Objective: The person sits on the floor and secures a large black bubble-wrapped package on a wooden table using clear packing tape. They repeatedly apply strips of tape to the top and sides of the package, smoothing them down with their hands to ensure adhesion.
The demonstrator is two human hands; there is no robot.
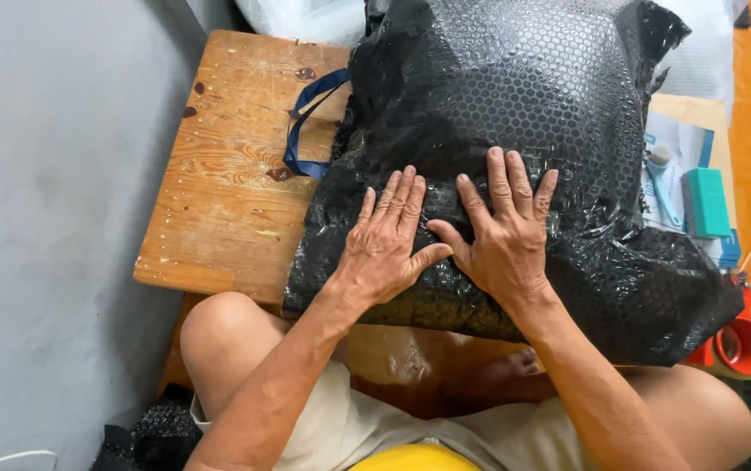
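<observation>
Both hands lie flat, fingers spread and gripping nothing: the left hand (pixel 384 249) and right hand (pixel 502 235) press the black bubble-wrapped parcel (pixel 515 131) onto the wooden desk (pixel 227 174), probably to keep the wrap tight. A navy strap (pixel 305 122) sticks out at nine o'clock.

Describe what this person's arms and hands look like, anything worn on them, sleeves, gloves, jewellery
Both arms are bare up to the edge of the picture, with no sleeves in view. The left hand and right hand wear no gloves, and no rings, watch or bracelets show. The fingernails are short and unpainted. The forearms are lean, with veins and tendons standing out on the backs of the hands.
</observation>
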